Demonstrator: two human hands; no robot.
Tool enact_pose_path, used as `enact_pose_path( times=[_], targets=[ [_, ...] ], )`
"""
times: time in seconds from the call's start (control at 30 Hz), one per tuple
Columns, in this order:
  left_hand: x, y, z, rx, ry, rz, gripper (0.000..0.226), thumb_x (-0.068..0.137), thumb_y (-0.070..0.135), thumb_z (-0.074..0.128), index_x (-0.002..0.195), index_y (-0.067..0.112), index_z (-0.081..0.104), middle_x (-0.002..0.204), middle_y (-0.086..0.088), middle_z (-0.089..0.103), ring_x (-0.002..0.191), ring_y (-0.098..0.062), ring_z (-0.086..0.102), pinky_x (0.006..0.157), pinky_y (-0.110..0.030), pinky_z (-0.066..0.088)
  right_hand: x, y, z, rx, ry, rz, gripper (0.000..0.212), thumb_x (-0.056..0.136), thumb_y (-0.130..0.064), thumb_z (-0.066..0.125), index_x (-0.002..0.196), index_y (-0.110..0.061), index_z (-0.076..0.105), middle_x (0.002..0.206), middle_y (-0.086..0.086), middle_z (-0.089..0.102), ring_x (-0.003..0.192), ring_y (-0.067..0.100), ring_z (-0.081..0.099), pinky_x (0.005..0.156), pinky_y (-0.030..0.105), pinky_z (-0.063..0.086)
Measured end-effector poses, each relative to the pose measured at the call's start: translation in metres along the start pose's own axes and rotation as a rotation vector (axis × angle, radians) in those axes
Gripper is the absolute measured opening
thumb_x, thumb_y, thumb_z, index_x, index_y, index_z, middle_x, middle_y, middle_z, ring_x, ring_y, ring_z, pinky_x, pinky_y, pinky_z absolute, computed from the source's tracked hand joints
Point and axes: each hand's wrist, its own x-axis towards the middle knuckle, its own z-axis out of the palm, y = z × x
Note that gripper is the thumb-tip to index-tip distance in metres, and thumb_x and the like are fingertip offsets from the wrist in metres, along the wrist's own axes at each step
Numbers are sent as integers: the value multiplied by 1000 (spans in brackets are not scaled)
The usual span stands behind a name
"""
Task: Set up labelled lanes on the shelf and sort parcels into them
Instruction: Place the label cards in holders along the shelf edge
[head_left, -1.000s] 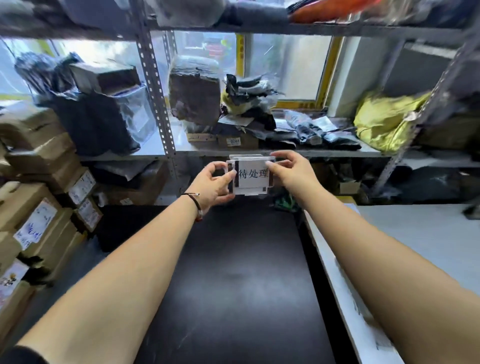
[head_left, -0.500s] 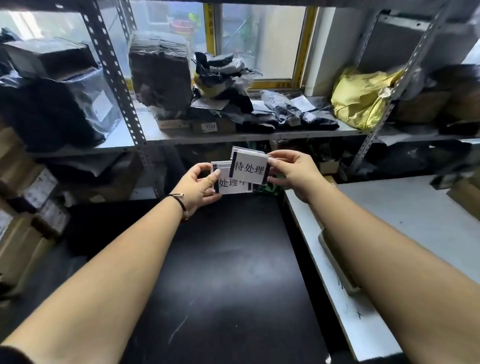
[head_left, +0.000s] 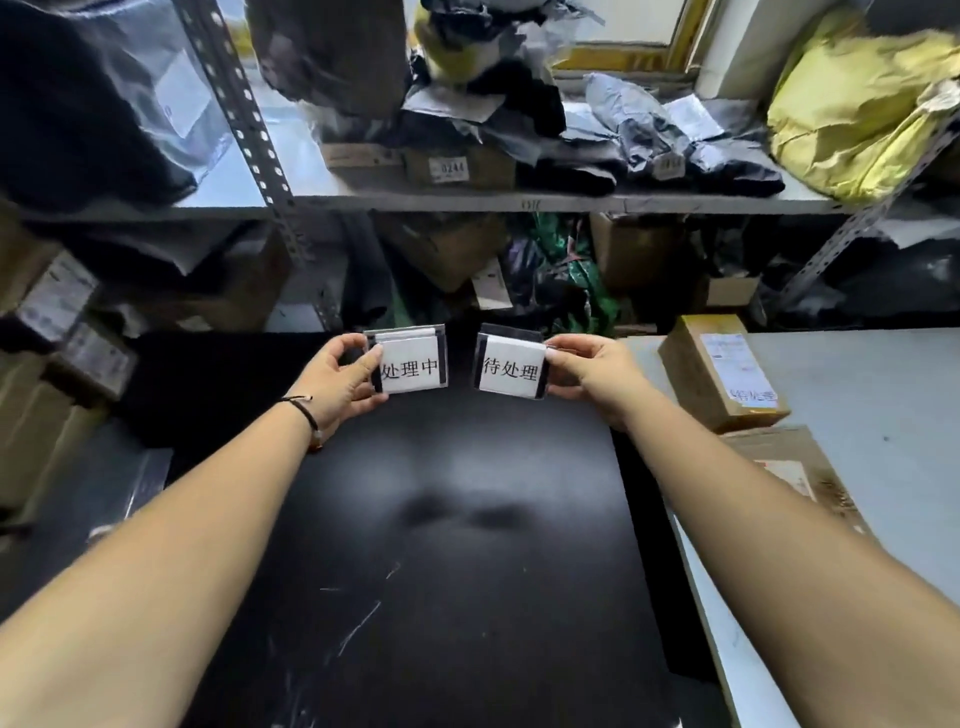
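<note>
left hand (head_left: 340, 382): pinches the left card (head_left: 410, 366) by its left edge, thumb on the front.
left card: printed slip in a clear sleeve, held over the black desk (head_left: 441, 519), below the shelf (head_left: 519, 203).
right card (head_left: 511, 369): same kind, just apart from the first.
right hand (head_left: 587, 369): pinches its right edge.
handling: likely light, thin, bendy, slick; edge pinches suit, print uncovered.
</note>
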Motion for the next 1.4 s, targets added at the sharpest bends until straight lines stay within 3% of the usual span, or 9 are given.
enact_pose_path(
  times=[0.13, 0.27, 0.47, 0.63, 0.83, 0.93, 1.13, 1.27, 1.4],
  targets=[
    [14, -12, -48, 13, 81, -18, 9, 100, 17, 56, 103, 24, 52, 72, 6, 73, 51, -4, 63, 64, -26, 60, 40, 13, 53, -12, -87, 20, 12, 96, -1, 64, 93, -12, 70, 91, 8, 70, 77, 21, 69, 61, 28, 62],
    [24, -23, -104, 1, 185, -44, 21, 99, 20, 59, 119, 22, 52, 101, -6, 69, 64, -9, 67, 64, -26, 61, 64, 23, 112, -22, -197, 36, 9, 97, 0, 62, 102, -3, 68, 87, 7, 69, 75, 19, 68, 64, 29, 63],
    [23, -44, -189, -84, 278, -99, 14, 99, 22, 60, 111, 28, 57, 117, -9, 64, 88, -21, 65, 64, -25, 61, 100, 48, 205, -74, -267, 63, 9, 97, -1, 62, 98, -7, 68, 85, 7, 69, 74, 19, 68, 73, 34, 62],
    [27, -58, -250, -147, 372, -95, 14, 100, 21, 57, 113, 26, 54, 111, -5, 67, 85, -17, 63, 57, -19, 56, 128, 74, 284, -137, -290, 74, 12, 97, -1, 61, 96, -10, 68, 81, 2, 68, 67, 12, 66, 65, 25, 60],
    [42, -65, -301, -214, 383, -59, 12, 102, 18, 52, 114, 21, 50, 101, -1, 68, 64, -4, 66, 51, -16, 50, 165, 109, 371, -167, -286, 96, 11, 97, -1, 62, 97, -10, 69, 94, 10, 70, 85, 26, 69, 80, 38, 60],
    [52, -67, -315, -250, 370, -46, 18, 103, 18, 51, 120, 20, 48, 99, -1, 69, 63, -5, 66, 51, -17, 49, 183, 122, 411, -172, -263, 87, 11, 96, -1, 63, 93, -11, 69, 93, 11, 69, 86, 28, 66, 82, 46, 57],
    [65, -80, -345, -302, 387, -62, 19, 101, 20, 55, 118, 23, 49, 110, -11, 68, 85, -20, 61, 55, -19, 52, 211, 150, 464, -165, -213, 120, 16, 93, -8, 68, 85, -21, 69, 84, 4, 69, 78, 25, 62, 74, 43, 54],
    [68, -81, -362, -328, 362, -54, 12, 100, 21, 55, 111, 24, 54, 111, -10, 70, 87, -20, 67, 59, -21, 55, 222, 160, 483, -190, -192, 79, 15, 95, -6, 65, 88, -20, 67, 81, -1, 64, 66, 13, 53, 61, 25, 45],
    [68, -83, -368, -355, 366, -46, 10, 101, 20, 55, 109, 25, 55, 108, -6, 71, 86, -19, 68, 56, -20, 53, 231, 169, 493, -255, -165, 57, 15, 94, -9, 67, 87, -23, 68, 90, 4, 67, 69, 11, 56, 69, 25, 47]
  ],
)
